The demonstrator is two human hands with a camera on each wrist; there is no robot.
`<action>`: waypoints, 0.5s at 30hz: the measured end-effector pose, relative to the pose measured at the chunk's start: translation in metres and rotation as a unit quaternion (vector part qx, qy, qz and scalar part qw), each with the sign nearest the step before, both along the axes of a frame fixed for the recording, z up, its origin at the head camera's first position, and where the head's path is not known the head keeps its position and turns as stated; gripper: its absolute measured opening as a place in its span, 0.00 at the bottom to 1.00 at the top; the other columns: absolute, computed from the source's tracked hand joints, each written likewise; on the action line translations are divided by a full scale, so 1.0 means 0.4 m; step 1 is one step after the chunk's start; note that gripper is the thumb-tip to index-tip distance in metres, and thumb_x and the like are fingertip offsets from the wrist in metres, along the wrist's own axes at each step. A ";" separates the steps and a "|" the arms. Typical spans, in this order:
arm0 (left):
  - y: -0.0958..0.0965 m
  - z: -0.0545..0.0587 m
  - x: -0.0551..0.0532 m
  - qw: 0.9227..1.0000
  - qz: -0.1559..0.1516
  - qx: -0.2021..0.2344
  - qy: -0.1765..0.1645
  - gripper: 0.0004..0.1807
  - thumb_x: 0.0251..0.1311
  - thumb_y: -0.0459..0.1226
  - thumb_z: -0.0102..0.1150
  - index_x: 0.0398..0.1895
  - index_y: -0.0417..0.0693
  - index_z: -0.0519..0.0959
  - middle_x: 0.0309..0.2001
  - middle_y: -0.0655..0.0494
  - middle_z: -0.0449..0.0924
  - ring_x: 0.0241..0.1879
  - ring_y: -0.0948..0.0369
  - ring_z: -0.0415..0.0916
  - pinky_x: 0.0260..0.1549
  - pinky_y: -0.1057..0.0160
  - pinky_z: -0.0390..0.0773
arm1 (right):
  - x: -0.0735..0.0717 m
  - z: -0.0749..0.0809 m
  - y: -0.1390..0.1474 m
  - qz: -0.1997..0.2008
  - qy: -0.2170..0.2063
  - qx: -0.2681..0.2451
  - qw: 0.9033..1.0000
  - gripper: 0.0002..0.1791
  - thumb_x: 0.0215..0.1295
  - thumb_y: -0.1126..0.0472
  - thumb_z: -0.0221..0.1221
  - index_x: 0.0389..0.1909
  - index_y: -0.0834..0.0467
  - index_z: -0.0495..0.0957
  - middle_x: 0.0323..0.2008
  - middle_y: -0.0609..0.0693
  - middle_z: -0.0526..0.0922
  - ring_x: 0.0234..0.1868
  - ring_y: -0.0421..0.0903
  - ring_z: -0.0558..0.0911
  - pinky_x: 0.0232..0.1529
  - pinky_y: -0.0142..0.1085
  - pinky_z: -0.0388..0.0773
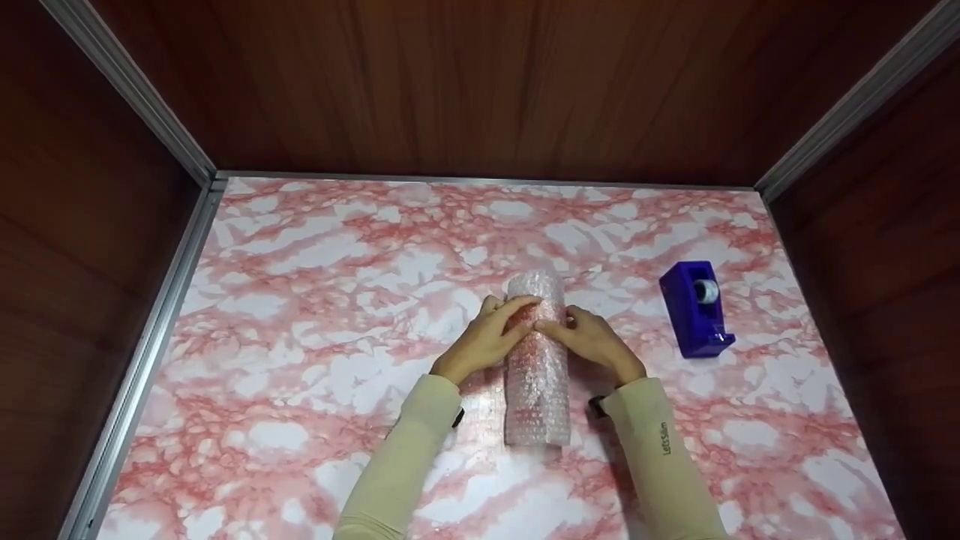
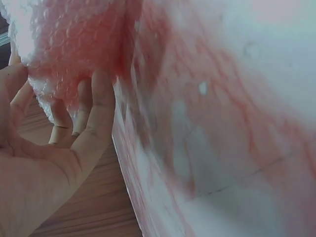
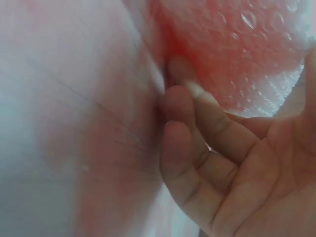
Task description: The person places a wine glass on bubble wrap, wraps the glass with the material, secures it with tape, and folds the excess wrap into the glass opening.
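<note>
A roll of bubble wrap [image 1: 538, 397] lies lengthwise on the table, pointing away from me. Reddish colour shows through its clear layers; what lies inside, if anything, I cannot tell. From the left, my left hand [image 1: 491, 334] grips the roll's upper half, thumb and forefinger over the top. My right hand [image 1: 594, 337] holds the opposite side, its thumb on top and its other fingers down along the side. In the left wrist view, curved fingers [image 2: 101, 98] touch the bubble wrap [image 2: 74, 39]. The right wrist view has bent fingers [image 3: 177, 143] at the wrap's [image 3: 237, 54] lower edge.
A blue-purple tape dispenser [image 1: 694, 311] with a roll of clear tape stands to the right of the hands. The red-and-white marbled table [image 1: 300, 375] is bounded by dark wooden panels [image 1: 480, 90] at the back and both sides, with metal edging [image 1: 142, 345].
</note>
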State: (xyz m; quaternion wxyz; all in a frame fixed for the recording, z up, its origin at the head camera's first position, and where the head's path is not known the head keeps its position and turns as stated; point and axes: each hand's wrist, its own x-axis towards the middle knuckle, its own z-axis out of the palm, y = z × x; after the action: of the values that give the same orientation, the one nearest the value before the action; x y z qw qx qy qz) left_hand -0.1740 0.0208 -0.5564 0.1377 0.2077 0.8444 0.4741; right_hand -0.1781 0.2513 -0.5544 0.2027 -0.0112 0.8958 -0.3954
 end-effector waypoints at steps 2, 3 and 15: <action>0.004 -0.004 -0.001 1.000 0.014 0.009 -0.005 0.31 0.72 0.55 0.52 0.75 0.68 0.60 0.47 0.52 0.63 0.40 0.58 0.70 0.42 0.57 0.75 | 0.004 -0.002 0.001 -0.009 -0.005 -0.020 1.000 0.50 0.58 0.24 0.57 0.66 0.63 0.70 0.58 0.63 0.78 0.57 0.59 0.78 0.58 0.54 0.72; 0.006 -0.007 -0.001 1.000 0.023 0.014 -0.015 0.35 0.70 0.57 0.52 0.77 0.63 0.58 0.50 0.51 0.64 0.43 0.57 0.72 0.44 0.56 0.75 | 0.007 -0.003 0.003 -0.015 -0.006 -0.030 0.999 0.49 0.58 0.25 0.57 0.65 0.62 0.70 0.58 0.63 0.78 0.56 0.59 0.78 0.58 0.54 0.72; -0.002 -0.006 0.005 0.979 0.056 0.115 -0.161 0.47 0.58 0.65 0.61 0.76 0.55 0.59 0.57 0.53 0.78 0.51 0.58 0.78 0.48 0.54 0.79 | 0.044 -0.007 -0.015 -0.059 0.015 -0.182 0.981 0.36 0.67 0.40 0.62 0.65 0.61 0.65 0.50 0.63 0.78 0.46 0.56 0.82 0.45 0.48 0.80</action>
State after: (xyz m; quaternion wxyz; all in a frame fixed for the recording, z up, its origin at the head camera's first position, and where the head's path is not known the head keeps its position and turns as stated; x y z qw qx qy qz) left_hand -0.1719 0.0200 -0.5590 0.2200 0.0958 0.7612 0.6025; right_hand -0.1606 0.2454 -0.5572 0.1604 -0.0010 0.8106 -0.5632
